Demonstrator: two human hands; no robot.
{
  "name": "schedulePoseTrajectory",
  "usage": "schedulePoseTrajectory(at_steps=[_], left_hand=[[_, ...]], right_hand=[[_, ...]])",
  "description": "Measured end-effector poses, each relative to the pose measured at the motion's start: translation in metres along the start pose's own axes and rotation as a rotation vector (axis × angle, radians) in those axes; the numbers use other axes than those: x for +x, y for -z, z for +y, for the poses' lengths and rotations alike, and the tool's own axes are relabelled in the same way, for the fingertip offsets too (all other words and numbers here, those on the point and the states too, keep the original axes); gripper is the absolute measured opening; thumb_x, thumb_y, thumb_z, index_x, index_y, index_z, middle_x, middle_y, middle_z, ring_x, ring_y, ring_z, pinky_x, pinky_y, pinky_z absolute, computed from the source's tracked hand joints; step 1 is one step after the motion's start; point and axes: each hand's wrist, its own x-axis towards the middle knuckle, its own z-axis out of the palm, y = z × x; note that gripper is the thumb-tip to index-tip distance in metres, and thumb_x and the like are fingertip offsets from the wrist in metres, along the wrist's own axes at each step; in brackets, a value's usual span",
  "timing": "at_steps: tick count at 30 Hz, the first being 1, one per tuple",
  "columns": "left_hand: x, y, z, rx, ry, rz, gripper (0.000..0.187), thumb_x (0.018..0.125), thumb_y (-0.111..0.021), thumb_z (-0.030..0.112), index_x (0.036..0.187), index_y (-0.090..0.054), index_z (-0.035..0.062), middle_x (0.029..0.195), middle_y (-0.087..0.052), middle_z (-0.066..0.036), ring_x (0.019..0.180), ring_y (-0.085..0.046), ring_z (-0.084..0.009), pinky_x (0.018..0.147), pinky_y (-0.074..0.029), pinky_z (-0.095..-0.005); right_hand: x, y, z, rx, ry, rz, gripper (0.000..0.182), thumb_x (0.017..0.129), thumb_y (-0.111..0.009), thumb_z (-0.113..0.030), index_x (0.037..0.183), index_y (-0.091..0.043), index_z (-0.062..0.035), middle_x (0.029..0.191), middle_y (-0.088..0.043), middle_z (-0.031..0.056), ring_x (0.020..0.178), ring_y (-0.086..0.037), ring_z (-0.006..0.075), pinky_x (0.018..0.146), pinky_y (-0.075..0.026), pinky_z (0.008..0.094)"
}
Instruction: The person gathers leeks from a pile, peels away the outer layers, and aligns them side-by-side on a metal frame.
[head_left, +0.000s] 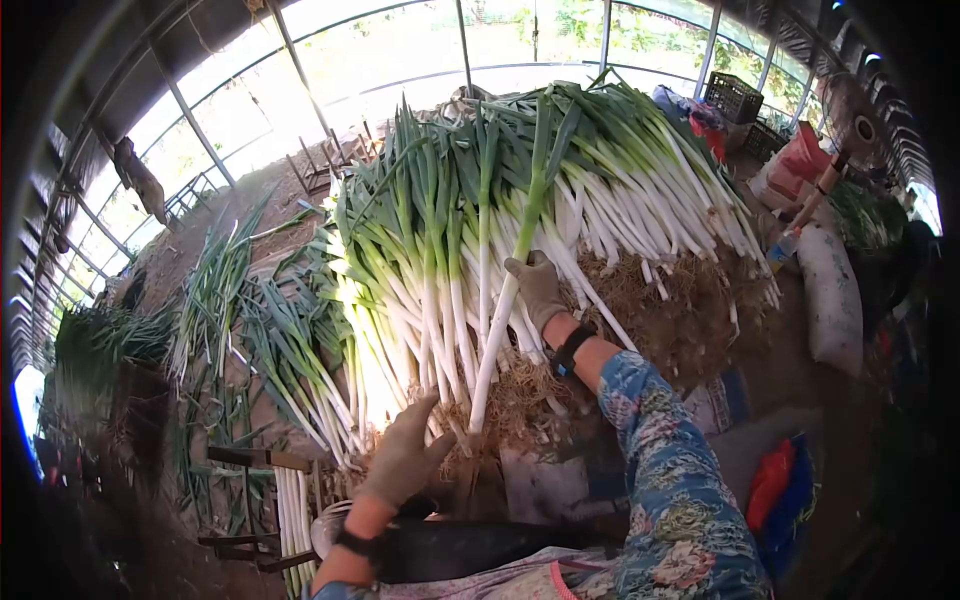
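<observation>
My right hand (pixel 540 290), in a tan glove, is closed around the upper white part of one long green onion (pixel 494 350). That onion leans with its green leaves up and away, and its white lower end points down toward my left hand. My left hand (pixel 402 458), also gloved, is held low with thumb and fingers apart and nothing in its grasp. Beyond both hands spreads a big heap of green onions (pixel 600 215), white ends toward me. Dry brown roots (pixel 530 385) hang from the near ends.
A small rack (pixel 262 458) holding several white stalks stands at lower left. More green onions (pixel 215 300) lie at far left. Dark plastic crates (pixel 733 97) and a stuffed white sack (pixel 830 295) are at right. Red and blue bags (pixel 772 485) lie near my right sleeve.
</observation>
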Motion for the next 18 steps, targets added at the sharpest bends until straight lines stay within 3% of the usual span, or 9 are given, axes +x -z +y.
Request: schedulePoseTrajectory(at_steps=[2,5,8,10,11,12,13,15,18], left_hand=[[0.02,-0.051,-0.006,0.012,0.129,-0.001,0.051,0.095,-0.064,0.025,0.138,-0.05,0.0017,0.129,-0.06,-0.023,0.116,-0.061,-0.0298,0.093,-0.049,-0.0331],[0.03,-0.116,-0.02,-0.495,0.338,-0.117,0.052,0.095,-0.061,0.035,0.132,-0.052,-0.0005,0.109,-0.067,-0.024,0.105,-0.063,-0.0429,0.088,-0.05,-0.0456],[0.037,-0.112,0.004,-0.412,0.377,-0.149,0.045,0.098,-0.058,0.035,0.125,-0.055,-0.0009,0.101,-0.068,-0.023,0.096,-0.065,-0.0432,0.083,-0.05,-0.0467],[0.047,-0.119,0.005,-0.612,0.36,-0.081,0.032,0.099,-0.055,0.028,0.117,-0.057,0.0014,0.093,-0.069,-0.015,0.08,-0.066,-0.0288,0.072,-0.051,-0.0402],[0.055,-0.115,0.013,-0.718,0.329,-0.046,0.03,0.1,-0.054,0.027,0.117,-0.057,0.002,0.091,-0.069,-0.013,0.077,-0.065,-0.0246,0.07,-0.051,-0.0379],[0.062,-0.11,0.018,-0.823,0.306,-0.011,0.028,0.1,-0.054,0.025,0.117,-0.058,0.0025,0.09,-0.068,-0.011,0.074,-0.064,-0.0204,0.067,-0.051,-0.0356],[0.069,-0.106,0.019,-0.821,0.426,-0.034,0.025,0.102,-0.052,0.023,0.116,-0.058,0.0034,0.091,-0.066,-0.005,0.075,-0.06,-0.013,0.067,-0.05,-0.0293],[0.082,-0.12,0.0,-0.808,0.447,0.02,0.025,0.102,-0.052,0.025,0.115,-0.059,0.0042,0.088,-0.063,-0.003,0.071,-0.058,-0.012,0.061,-0.048,-0.0283],[0.08,-0.144,-0.045,-0.764,0.455,-0.025,0.023,0.1,-0.054,0.024,0.113,-0.059,0.0045,0.085,-0.06,-0.002,0.067,-0.055,-0.0109,0.056,-0.046,-0.0281]], right_hand=[[-0.003,0.002,-0.007,0.15,0.019,0.0,0.024,0.083,-0.074,-0.01,0.098,-0.061,0.0043,0.081,-0.065,0.0084,0.07,-0.06,0.0146,0.065,-0.05,0.032],[-0.008,0.006,-0.034,0.168,0.056,0.0,0.021,0.084,-0.073,-0.011,0.095,-0.061,0.0028,0.082,-0.065,0.0083,0.071,-0.06,0.015,0.066,-0.05,0.0319],[-0.006,0.005,-0.057,0.168,0.11,-0.053,0.022,0.083,-0.072,-0.011,0.096,-0.061,0.0028,0.085,-0.064,0.0086,0.073,-0.06,0.0153,0.068,-0.05,0.0328],[-0.001,0.001,-0.069,0.185,0.145,-0.12,0.027,0.084,-0.069,-0.016,0.101,-0.061,0.003,0.085,-0.066,0.0125,0.078,-0.063,0.0216,0.073,-0.05,0.0356],[0.007,-0.005,-0.071,-0.093,0.27,-0.032,0.032,0.084,-0.07,-0.021,0.104,-0.061,0.0032,0.089,-0.068,0.0188,0.082,-0.065,0.0295,0.075,-0.05,0.0387],[0.015,-0.012,-0.07,-0.059,0.265,-0.029,0.037,0.083,-0.072,-0.025,0.104,-0.061,0.0032,0.093,-0.068,0.0243,0.087,-0.067,0.0369,0.077,-0.05,0.0433],[0.019,-0.017,-0.075,-0.203,0.245,-0.054,0.038,0.084,-0.071,-0.027,0.106,-0.06,0.0026,0.096,-0.068,0.0242,0.089,-0.066,0.0378,0.08,-0.05,0.0442],[0.029,-0.025,-0.075,-0.475,0.211,-0.164,0.041,0.086,-0.07,-0.031,0.111,-0.06,0.0013,0.101,-0.068,0.0245,0.093,-0.065,0.0405,0.086,-0.049,0.0464],[0.056,-0.008,-0.038,-0.689,0.424,-0.098,0.044,0.087,-0.069,-0.033,0.116,-0.06,-0.0013,0.106,-0.067,0.023,0.098,-0.065,0.0397,0.089,-0.05,0.0468]])
